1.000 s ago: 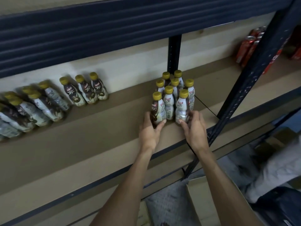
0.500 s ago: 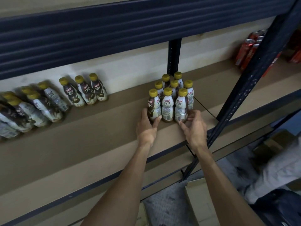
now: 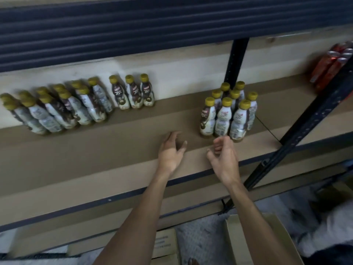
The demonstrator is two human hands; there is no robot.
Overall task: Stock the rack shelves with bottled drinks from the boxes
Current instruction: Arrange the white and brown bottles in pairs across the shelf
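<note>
Near the bottles, left hand and right hand hover, loosely curled.

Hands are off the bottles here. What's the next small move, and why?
Probably reach down to the open cardboard box for more: left hand and right hand hold nothing, the cluster of yellow-capped brown-and-white plastic bottles stands upright, and bare brown shelf board lies beside it.
</note>
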